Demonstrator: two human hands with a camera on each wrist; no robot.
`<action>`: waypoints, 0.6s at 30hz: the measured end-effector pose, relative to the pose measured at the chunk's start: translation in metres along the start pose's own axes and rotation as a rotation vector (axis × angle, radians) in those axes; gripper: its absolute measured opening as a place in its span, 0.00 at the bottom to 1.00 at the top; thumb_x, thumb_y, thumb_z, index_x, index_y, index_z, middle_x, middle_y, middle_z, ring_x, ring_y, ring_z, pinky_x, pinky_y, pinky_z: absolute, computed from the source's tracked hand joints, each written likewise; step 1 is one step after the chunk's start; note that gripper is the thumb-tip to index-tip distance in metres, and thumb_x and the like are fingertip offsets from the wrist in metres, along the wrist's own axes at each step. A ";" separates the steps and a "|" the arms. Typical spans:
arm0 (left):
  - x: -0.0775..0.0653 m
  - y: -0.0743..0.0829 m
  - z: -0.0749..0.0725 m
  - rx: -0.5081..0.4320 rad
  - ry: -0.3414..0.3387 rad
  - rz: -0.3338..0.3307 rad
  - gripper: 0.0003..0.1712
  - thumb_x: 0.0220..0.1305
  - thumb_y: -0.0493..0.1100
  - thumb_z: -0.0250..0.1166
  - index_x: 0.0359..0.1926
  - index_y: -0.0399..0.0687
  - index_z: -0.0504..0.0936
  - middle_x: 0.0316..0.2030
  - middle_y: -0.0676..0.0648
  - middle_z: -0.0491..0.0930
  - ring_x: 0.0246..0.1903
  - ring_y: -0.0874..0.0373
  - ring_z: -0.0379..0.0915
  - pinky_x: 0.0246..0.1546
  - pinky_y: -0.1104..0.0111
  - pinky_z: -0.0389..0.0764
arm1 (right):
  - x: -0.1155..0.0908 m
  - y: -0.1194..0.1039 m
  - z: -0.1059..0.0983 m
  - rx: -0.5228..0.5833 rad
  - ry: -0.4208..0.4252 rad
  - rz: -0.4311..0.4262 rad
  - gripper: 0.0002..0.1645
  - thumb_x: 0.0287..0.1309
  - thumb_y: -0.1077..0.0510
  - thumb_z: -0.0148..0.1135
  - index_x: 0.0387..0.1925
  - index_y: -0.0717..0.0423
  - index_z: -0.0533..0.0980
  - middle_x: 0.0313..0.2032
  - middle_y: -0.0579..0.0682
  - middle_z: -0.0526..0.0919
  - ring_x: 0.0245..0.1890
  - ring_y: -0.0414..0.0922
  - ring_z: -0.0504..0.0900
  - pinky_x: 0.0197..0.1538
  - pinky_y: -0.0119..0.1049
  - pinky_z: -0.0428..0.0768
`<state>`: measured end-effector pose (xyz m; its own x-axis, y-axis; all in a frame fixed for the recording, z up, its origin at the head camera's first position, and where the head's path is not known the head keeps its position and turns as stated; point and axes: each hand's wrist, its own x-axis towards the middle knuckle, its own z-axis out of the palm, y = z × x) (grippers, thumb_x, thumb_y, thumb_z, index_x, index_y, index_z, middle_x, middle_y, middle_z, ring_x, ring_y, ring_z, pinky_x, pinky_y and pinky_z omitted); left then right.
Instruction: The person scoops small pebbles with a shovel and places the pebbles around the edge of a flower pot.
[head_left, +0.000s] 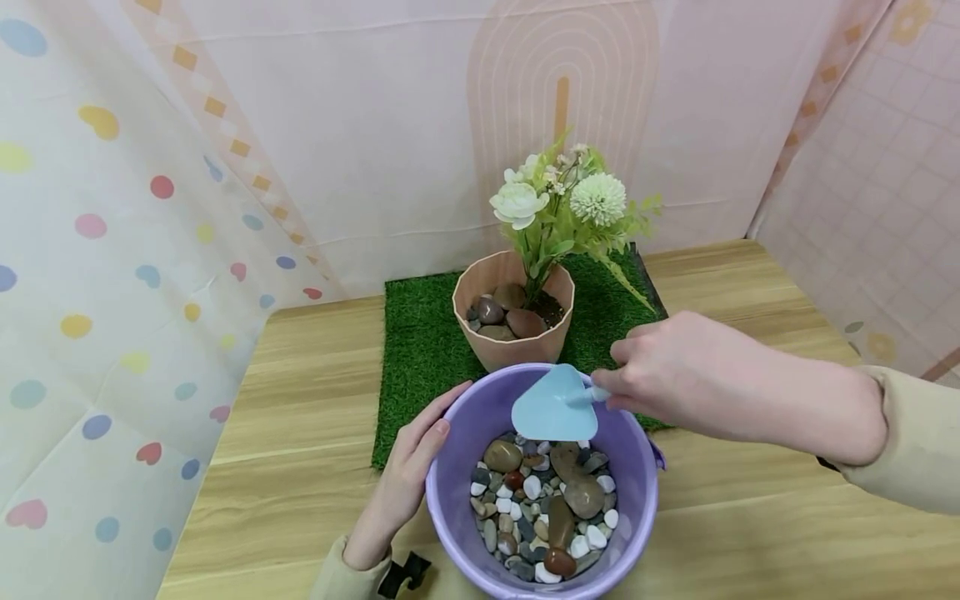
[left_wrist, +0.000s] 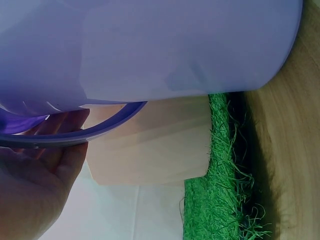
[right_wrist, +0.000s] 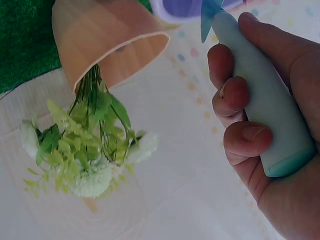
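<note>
My right hand (head_left: 671,379) grips the pale handle (right_wrist: 270,107) of a light blue trowel (head_left: 551,417). The trowel's blade hangs over the far side of a purple bucket (head_left: 444,500), above the stones, and no stones show on it. Fairly straight fingers of my left hand (head_left: 408,471) rest against the bucket's left rim, near its purple carrying handle (left_wrist: 100,127). Inside the bucket lie white pebbles (head_left: 532,487), larger brown stones (head_left: 583,497) and small grey ones. Behind it stands a peach flowerpot (head_left: 510,354) with several large stones (head_left: 525,323) and dark soil.
White and green flowers (head_left: 598,200) lean right out of the pot. A green artificial grass mat (head_left: 420,350) lies under the pot on the wooden table (head_left: 300,417). Patterned cloth (head_left: 360,125) hangs at the back and sides.
</note>
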<state>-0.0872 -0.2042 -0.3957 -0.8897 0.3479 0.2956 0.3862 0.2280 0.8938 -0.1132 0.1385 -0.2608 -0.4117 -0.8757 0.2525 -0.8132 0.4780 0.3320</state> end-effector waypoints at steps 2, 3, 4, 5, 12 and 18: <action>0.000 0.000 0.000 0.001 0.002 0.000 0.27 0.83 0.39 0.43 0.77 0.44 0.69 0.69 0.30 0.76 0.60 0.68 0.81 0.56 0.69 0.87 | -0.001 -0.004 0.003 -0.007 -0.020 -0.013 0.07 0.60 0.43 0.75 0.36 0.37 0.87 0.20 0.38 0.74 0.20 0.37 0.71 0.19 0.34 0.75; 0.000 0.000 0.000 0.000 0.002 -0.001 0.27 0.83 0.39 0.43 0.77 0.44 0.69 0.69 0.30 0.76 0.60 0.68 0.81 0.56 0.69 0.87 | -0.001 -0.005 0.004 -0.020 -0.029 -0.023 0.08 0.60 0.42 0.76 0.36 0.38 0.87 0.20 0.39 0.74 0.20 0.38 0.71 0.19 0.33 0.75; 0.000 0.000 0.000 -0.001 0.002 -0.003 0.27 0.83 0.39 0.43 0.77 0.44 0.70 0.69 0.31 0.76 0.60 0.69 0.81 0.56 0.69 0.87 | -0.001 -0.008 0.004 -0.035 -0.040 -0.034 0.09 0.59 0.42 0.76 0.36 0.39 0.87 0.21 0.39 0.75 0.21 0.38 0.72 0.20 0.34 0.76; 0.000 0.000 0.000 -0.004 0.000 -0.006 0.27 0.83 0.39 0.43 0.77 0.44 0.69 0.69 0.30 0.76 0.61 0.69 0.80 0.56 0.69 0.87 | -0.001 -0.010 0.005 -0.055 -0.047 -0.050 0.09 0.58 0.43 0.77 0.35 0.40 0.87 0.21 0.40 0.77 0.21 0.39 0.73 0.21 0.34 0.77; 0.001 0.001 0.000 -0.019 -0.004 -0.024 0.27 0.83 0.40 0.43 0.77 0.44 0.69 0.70 0.30 0.75 0.61 0.69 0.80 0.56 0.69 0.86 | 0.001 -0.026 0.003 -0.233 -0.068 -0.168 0.13 0.43 0.53 0.84 0.31 0.43 0.85 0.25 0.43 0.82 0.24 0.42 0.75 0.22 0.34 0.75; 0.001 0.001 0.001 -0.027 -0.003 -0.020 0.27 0.83 0.40 0.43 0.77 0.43 0.69 0.69 0.29 0.75 0.61 0.70 0.80 0.57 0.71 0.85 | 0.004 -0.033 -0.001 -0.338 -0.064 -0.234 0.06 0.49 0.55 0.79 0.29 0.45 0.86 0.23 0.44 0.80 0.22 0.42 0.72 0.21 0.33 0.70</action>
<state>-0.0875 -0.2032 -0.3948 -0.8962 0.3467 0.2769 0.3621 0.2106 0.9080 -0.0874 0.1193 -0.2702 -0.2656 -0.9606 0.0813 -0.7113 0.2522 0.6560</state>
